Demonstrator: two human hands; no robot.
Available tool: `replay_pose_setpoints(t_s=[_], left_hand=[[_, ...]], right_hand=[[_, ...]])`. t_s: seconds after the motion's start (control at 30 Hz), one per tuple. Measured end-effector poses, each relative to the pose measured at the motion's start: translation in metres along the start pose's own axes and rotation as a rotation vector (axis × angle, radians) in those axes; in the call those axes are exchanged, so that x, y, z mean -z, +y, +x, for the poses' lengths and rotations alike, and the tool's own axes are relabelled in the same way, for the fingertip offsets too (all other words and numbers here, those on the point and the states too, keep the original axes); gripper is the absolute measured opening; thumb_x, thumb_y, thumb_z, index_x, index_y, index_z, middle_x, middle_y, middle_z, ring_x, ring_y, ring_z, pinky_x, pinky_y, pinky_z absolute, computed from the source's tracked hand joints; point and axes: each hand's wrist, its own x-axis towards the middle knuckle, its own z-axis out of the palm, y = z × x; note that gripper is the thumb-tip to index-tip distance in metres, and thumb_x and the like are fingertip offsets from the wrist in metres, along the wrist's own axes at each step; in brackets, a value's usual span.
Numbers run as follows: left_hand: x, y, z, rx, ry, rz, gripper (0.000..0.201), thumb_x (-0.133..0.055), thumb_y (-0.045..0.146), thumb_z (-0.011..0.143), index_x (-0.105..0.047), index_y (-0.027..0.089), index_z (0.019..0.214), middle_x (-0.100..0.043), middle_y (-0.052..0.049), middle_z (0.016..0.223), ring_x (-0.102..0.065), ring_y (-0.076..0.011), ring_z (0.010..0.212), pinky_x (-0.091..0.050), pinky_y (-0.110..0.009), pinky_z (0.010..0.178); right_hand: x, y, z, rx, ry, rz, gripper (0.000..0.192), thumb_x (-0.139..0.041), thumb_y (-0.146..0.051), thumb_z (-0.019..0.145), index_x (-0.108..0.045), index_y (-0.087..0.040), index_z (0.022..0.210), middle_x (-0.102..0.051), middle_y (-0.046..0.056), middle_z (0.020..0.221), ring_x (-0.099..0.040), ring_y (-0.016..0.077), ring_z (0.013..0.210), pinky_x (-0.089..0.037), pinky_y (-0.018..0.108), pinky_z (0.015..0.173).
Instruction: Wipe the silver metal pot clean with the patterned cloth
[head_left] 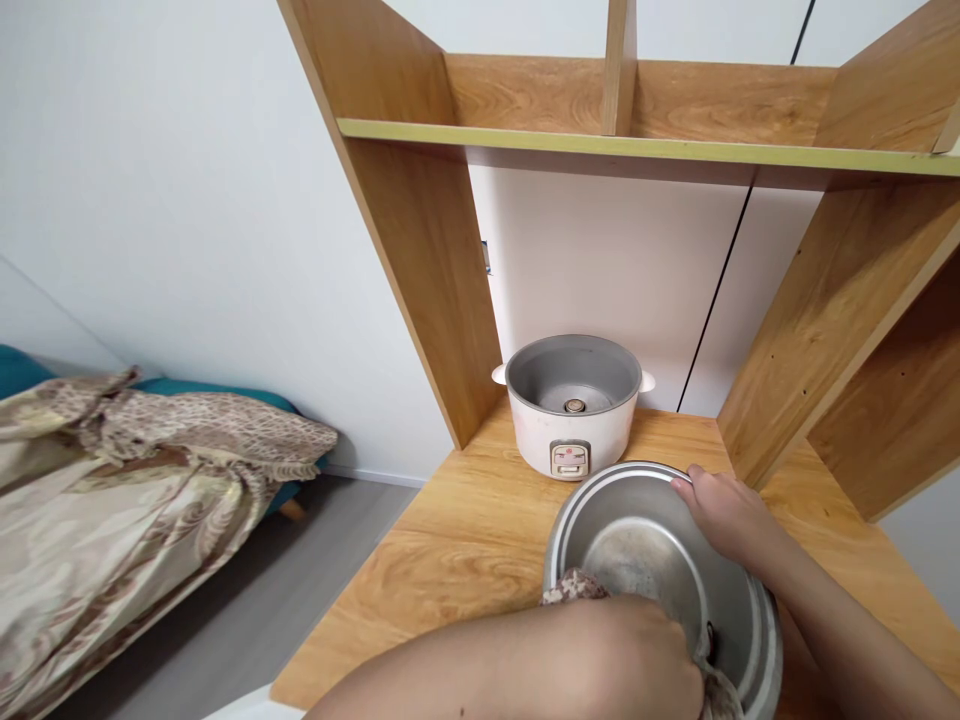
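A grey metal rice cooker inner pot (645, 560) is tilted above the near part of the desk, its opening turned towards me. My right hand (724, 510) grips its rim at the upper right, fingers hooked over the edge. Inside the pot, my left hand (637, 650) is closed round a patterned cloth (576, 587); bits of the cloth stick out on either side of the fist. Just behind the pot stands the white rice cooker body (536, 430), without a lid, its grey well and round centre plate showing.
A wooden desk top (442, 530) lies under everything, with an upright side panel (420, 260) on the left and a shelf (600, 148) overhead. Another wooden panel (832, 330) rises on the right. A sofa draped with a patterned cover (150, 500) stands at left, beyond the grey floor.
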Motion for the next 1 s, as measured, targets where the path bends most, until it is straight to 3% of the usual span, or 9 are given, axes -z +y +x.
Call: replay_pose_setpoints(t_s=[0.07,0.17,0.3,0.43,0.57,0.77,0.87,1.0], left_hand=[[0.002,0.001,-0.004,0.004,0.074,0.017,0.020,-0.055,0.022,0.084,-0.068,0.012,0.074,-0.070,-0.007,0.068,-0.061,-0.0166,0.053,-0.036,-0.028,0.040],[0.003,0.001,-0.006,0.001,0.074,0.001,0.019,-0.054,0.021,0.084,-0.069,0.011,0.077,-0.071,-0.008,0.070,-0.063,-0.0181,0.057,-0.038,-0.029,0.044],[0.000,-0.001,-0.001,0.046,-0.016,-0.080,0.021,-0.054,0.023,0.083,-0.071,0.011,0.085,-0.073,-0.010,0.074,-0.060,-0.0180,0.051,-0.035,-0.029,0.038],[-0.002,-0.005,0.005,0.025,-0.159,-0.144,0.020,-0.055,0.023,0.081,-0.071,0.011,0.078,-0.073,-0.011,0.074,-0.052,-0.0146,0.041,-0.034,-0.027,0.034],[0.000,-0.003,0.002,0.009,-0.039,-0.070,0.015,-0.059,0.019,0.076,-0.067,0.014,0.065,-0.070,-0.007,0.062,-0.053,-0.0147,0.040,-0.036,-0.028,0.037],[0.000,0.000,-0.003,0.017,0.055,-0.014,0.021,-0.052,0.022,0.084,-0.071,0.012,0.080,-0.072,-0.009,0.072,-0.063,-0.0189,0.057,-0.040,-0.030,0.046],[-0.005,-0.001,0.001,0.027,0.026,-0.046,0.019,-0.055,0.021,0.082,-0.071,0.012,0.081,-0.072,-0.009,0.071,-0.062,-0.0186,0.053,-0.038,-0.029,0.044],[-0.009,-0.005,0.007,0.032,-0.064,-0.139,0.009,-0.061,0.017,0.071,-0.068,0.015,0.065,-0.069,-0.007,0.061,-0.054,-0.0156,0.040,-0.035,-0.027,0.037]], right_hand=[[0.001,0.000,0.000,-0.005,-0.002,0.000,0.047,-0.019,-0.044,0.102,-0.059,-0.017,0.098,-0.071,0.015,0.090,-0.068,0.0281,0.088,-0.040,0.034,0.069],[0.001,0.000,0.000,-0.011,-0.004,0.006,0.048,-0.019,-0.045,0.102,-0.058,-0.018,0.097,-0.071,0.014,0.090,-0.068,0.0278,0.089,-0.040,0.034,0.069],[0.000,0.000,0.000,-0.003,0.001,0.009,0.047,-0.019,-0.045,0.102,-0.058,-0.018,0.097,-0.071,0.014,0.090,-0.068,0.0285,0.089,-0.039,0.034,0.068],[-0.001,0.000,0.000,-0.001,0.004,-0.005,0.046,-0.020,-0.043,0.102,-0.058,-0.018,0.098,-0.071,0.014,0.090,-0.068,0.0283,0.088,-0.040,0.034,0.068],[0.000,0.001,0.000,-0.002,0.004,-0.001,0.047,-0.020,-0.044,0.102,-0.058,-0.018,0.097,-0.071,0.014,0.089,-0.068,0.0273,0.087,-0.039,0.033,0.067],[0.001,0.001,0.000,-0.009,-0.004,0.006,0.046,-0.020,-0.044,0.102,-0.057,-0.018,0.095,-0.071,0.013,0.089,-0.068,0.0275,0.087,-0.039,0.033,0.067],[0.001,0.000,0.000,-0.013,-0.012,0.014,0.046,-0.020,-0.044,0.102,-0.058,-0.018,0.096,-0.071,0.014,0.090,-0.068,0.0275,0.088,-0.039,0.033,0.067],[0.000,0.000,0.000,-0.009,-0.006,0.002,0.047,-0.020,-0.044,0.102,-0.058,-0.018,0.097,-0.071,0.014,0.089,-0.068,0.0283,0.087,-0.040,0.034,0.067]])
